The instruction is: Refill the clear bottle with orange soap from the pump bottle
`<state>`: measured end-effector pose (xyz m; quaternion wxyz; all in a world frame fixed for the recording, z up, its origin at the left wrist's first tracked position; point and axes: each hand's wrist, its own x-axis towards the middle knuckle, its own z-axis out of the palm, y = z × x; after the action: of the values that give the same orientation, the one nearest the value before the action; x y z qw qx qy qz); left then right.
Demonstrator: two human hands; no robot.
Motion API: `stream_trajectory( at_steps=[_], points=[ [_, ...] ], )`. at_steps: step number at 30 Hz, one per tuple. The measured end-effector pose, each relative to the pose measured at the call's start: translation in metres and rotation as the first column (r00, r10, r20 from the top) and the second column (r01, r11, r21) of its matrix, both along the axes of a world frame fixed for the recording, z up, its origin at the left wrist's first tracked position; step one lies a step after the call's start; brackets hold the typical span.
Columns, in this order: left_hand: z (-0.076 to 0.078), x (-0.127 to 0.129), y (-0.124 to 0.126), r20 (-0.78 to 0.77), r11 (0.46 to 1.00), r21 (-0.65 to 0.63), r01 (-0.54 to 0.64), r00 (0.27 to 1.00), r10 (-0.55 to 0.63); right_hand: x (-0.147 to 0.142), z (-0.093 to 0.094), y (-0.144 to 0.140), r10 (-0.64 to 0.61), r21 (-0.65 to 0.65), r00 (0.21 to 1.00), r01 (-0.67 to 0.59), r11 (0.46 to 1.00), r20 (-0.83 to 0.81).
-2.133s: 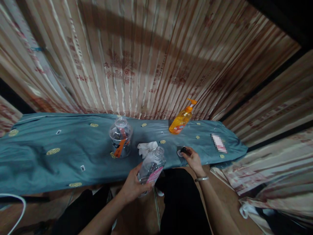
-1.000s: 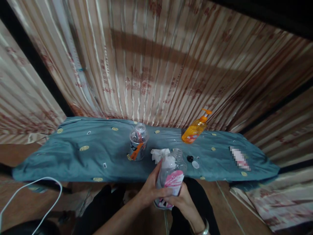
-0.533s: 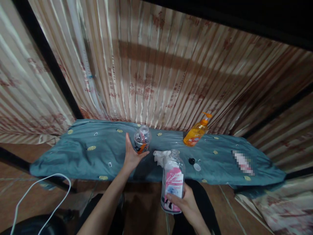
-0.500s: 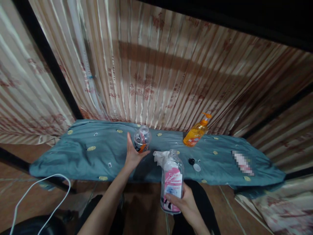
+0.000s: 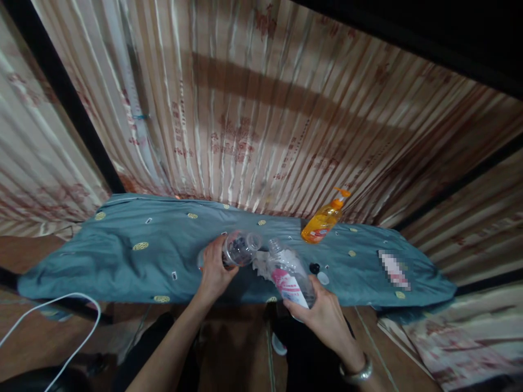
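My left hand [image 5: 216, 270] is wrapped round a clear plastic bottle [image 5: 241, 247], tilted so its uncapped mouth points right. In my right hand [image 5: 321, 313] is a larger clear bottle [image 5: 291, 277] with a pink and white label, its open neck leaning up to the left. The two mouths are close together but apart. A crumpled white tissue or cloth [image 5: 263, 265] lies behind the labelled bottle's left side. Right of that bottle, a small black cap [image 5: 314, 268] and a white translucent cap [image 5: 323, 278] rest on the cloth-covered surface.
An orange pump bottle [image 5: 322, 222] of yellow liquid stands at the back of the teal patterned cloth [image 5: 163, 245]. A blurred-out packet [image 5: 394, 270] lies at right. Pleated curtains [image 5: 237, 136] hang behind. A white cable [image 5: 96, 310] loops at lower left.
My left hand has closed round the clear bottle and tipped it from upright toward the right. My right hand has raised the labelled bottle and tilted its neck leftward.
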<state>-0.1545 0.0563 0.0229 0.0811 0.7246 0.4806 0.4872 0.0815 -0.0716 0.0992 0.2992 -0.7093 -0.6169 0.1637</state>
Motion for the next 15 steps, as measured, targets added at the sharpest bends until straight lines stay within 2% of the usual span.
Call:
stream_trajectory(
  at_steps=[4,8,15],
  points=[
    [0.001,-0.001,-0.004,-0.098,0.998,0.041,0.051,0.994,-0.047,0.011,0.001,0.000,0.058,0.007,0.976,-0.061,0.998,0.208],
    [0.003,0.000,-0.008,-0.129,0.997,0.026,0.079,0.989,-0.075,0.025,0.005,-0.002,0.120,0.044,0.913,-0.149,0.988,0.391],
    [0.002,0.003,-0.012,-0.227,0.992,0.010,0.129,0.966,-0.123,0.054,0.018,-0.009,0.132,0.133,0.719,-0.300,0.945,0.682]
  ],
)
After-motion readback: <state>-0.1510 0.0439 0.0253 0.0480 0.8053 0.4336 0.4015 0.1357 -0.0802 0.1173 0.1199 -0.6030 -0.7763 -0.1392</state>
